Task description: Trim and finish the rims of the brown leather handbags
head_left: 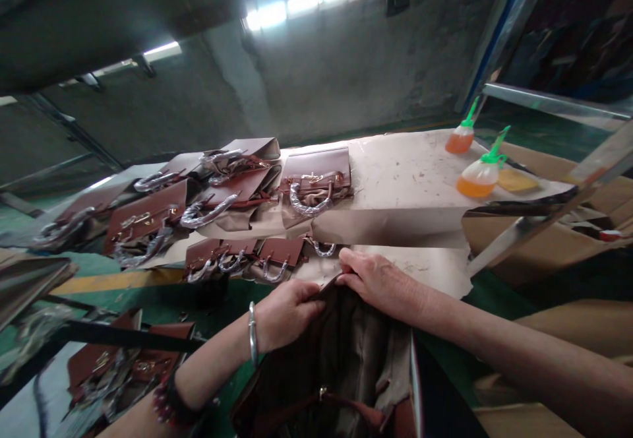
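The desk (410, 181), covered in brown paper, carries rows of finished brown bags (316, 177) laid flat with their handles wrapped in clear film, probably to guard them from scuffs. Nearest the camera an open bag (346, 359) lies at the desk's near edge, mouth up so its pale lining shows. The right hand (376, 280) pinches the far rim of that mouth, fingers closed on the edge. The left hand (287, 312), a bangle (253, 332) on its wrist, grips the same rim just beside it, fingers curled shut, so the two together hold the opening taut. Two squeeze bottles (477, 177) of orange liquid with green spouts stand well apart at the desk's far right, within reach yet clear of the bags.
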Available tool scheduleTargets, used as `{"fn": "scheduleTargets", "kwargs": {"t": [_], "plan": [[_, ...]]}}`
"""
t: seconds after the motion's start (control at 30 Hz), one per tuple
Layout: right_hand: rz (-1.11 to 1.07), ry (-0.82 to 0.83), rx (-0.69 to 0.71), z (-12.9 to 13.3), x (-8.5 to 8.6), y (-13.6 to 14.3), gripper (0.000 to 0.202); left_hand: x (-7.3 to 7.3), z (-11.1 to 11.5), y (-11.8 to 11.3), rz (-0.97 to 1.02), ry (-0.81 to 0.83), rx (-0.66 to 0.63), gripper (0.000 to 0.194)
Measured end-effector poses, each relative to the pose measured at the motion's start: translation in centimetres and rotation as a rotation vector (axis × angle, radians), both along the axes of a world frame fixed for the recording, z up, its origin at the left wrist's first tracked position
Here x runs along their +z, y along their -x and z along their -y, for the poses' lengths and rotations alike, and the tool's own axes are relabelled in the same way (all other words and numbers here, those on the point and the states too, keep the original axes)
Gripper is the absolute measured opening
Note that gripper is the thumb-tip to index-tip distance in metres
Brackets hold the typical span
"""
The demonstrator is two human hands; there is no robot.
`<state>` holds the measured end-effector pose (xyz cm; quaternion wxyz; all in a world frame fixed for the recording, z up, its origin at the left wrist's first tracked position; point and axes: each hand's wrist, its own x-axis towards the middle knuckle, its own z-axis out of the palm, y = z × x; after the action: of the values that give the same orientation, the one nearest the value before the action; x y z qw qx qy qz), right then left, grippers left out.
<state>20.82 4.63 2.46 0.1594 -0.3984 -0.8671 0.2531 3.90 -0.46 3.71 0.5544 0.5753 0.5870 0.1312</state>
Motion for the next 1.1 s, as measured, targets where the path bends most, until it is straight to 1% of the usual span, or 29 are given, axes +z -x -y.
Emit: {"fn": "scheduleTargets", "kwargs": {"t": [0.07,0.17,0.23,0.3,0.33,0.37,0.5,0.57,0.63,0.7,0.73,0.77,0.83,0.87,0.9,0.97,1.1], "plan": [[-0.014,0.050,0.012,-0.1,0.0,0.1,0.012,-0.1,0.0,0.1,0.021,0.047,0.019,0.026],[-0.073,0.084,-0.034,-0.3,-0.4,0.3,0.009,0.0,-0.2,0.2,0.088,0.162,0.066,0.030],[-0.097,0.089,-0.048,-0.3,-0.7,0.4,0.011,0.0,-0.7,0.2,0.082,0.212,0.085,0.031],[-0.104,0.095,-0.030,-0.4,-0.8,0.6,0.007,-0.1,-1.4,0.3,0.021,0.212,0.069,0.032],[-0.109,0.101,-0.021,-0.4,-0.8,0.7,0.008,-0.2,-1.9,0.4,0.007,0.198,0.051,0.033],[-0.112,0.109,-0.017,-0.4,-0.8,0.8,0.009,-0.4,-2.3,0.5,0.026,0.180,0.029,0.034],[-0.106,0.142,-0.028,-0.7,-0.9,1.1,0.007,-1.4,-4.0,0.6,0.254,0.142,-0.060,0.035],[-0.079,0.150,-0.025,-0.8,-0.9,1.0,0.007,-2.0,-4.3,0.6,0.274,0.165,-0.068,0.033],[-0.045,0.093,-0.014,-0.4,-0.5,0.7,0.014,-2.4,-4.5,0.7,0.246,0.158,-0.042,0.030],[-0.049,0.000,0.044,0.9,0.3,0.3,0.017,-2.8,-4.5,0.9,0.210,0.104,-0.015,0.027],[-0.060,-0.023,0.120,1.8,0.9,0.1,0.018,-2.9,-4.5,1.1,0.181,0.068,-0.005,0.026],[-0.082,-0.009,0.220,2.7,1.4,-0.2,0.020,-2.9,-4.5,1.3,0.148,0.032,-0.001,0.024],[-0.089,0.064,0.466,4.5,2.2,-0.8,0.027,-2.8,-4.5,1.9,0.085,-0.024,0.002,0.023],[-0.096,0.076,0.545,5.2,2.6,-1.1,0.035,-2.6,-4.4,2.2,0.063,-0.048,0.001,0.023],[-0.088,0.085,0.590,5.5,2.9,-1.5,0.042,-2.4,-4.3,2.6,0.047,-0.068,-0.002,0.023],[-0.041,0.087,0.579,5.3,3.6,-2.5,0.049,-1.7,-3.9,3.4,0.026,-0.088,0.000,0.024],[0.228,0.145,0.511,3.1,4.4,-4.9,0.040,-0.5,-2.2,4.2,0.036,-0.040,0.054,0.024]]}}
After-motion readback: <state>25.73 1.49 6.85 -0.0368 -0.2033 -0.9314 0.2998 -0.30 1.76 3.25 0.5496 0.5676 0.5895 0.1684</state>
